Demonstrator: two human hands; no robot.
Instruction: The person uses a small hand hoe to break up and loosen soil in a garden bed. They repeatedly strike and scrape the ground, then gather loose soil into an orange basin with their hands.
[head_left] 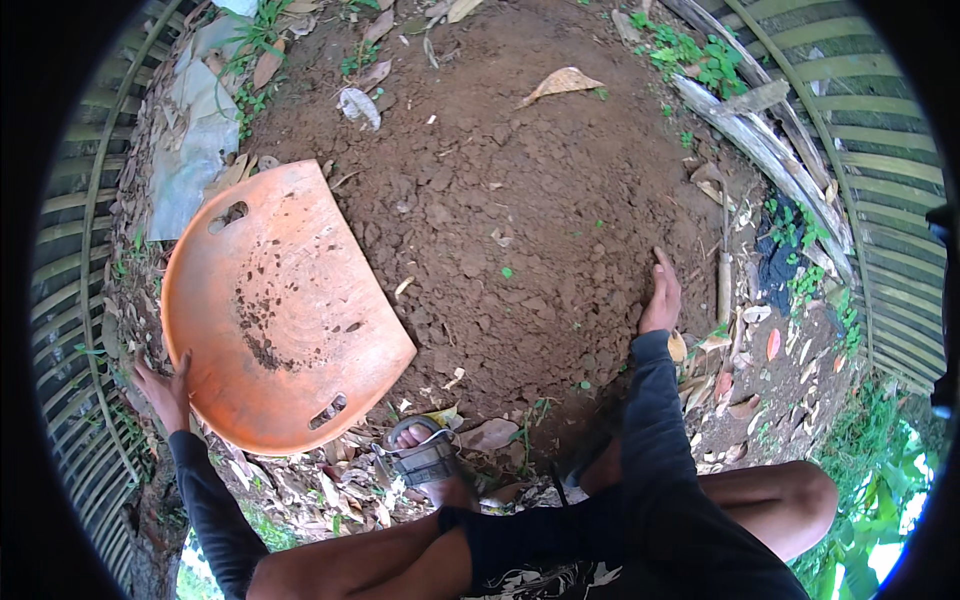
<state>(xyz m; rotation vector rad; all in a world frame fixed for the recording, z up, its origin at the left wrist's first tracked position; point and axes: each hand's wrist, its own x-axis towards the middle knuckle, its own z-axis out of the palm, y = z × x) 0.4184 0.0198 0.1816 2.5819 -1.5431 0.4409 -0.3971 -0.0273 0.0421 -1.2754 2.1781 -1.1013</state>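
You seem to be gathering soil (500, 250), left hand (166, 393) at the orange scoop (325, 285) (grip unclear), right hand (660, 297) apart, outstretched by the soil's right edge; next calls for steadying the scoop.

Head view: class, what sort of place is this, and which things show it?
Probably an outdoor garden plot or yard: broken-up brown soil covers the middle, slatted fencing stands at both sides, and dry leaves lie scattered on the ground.
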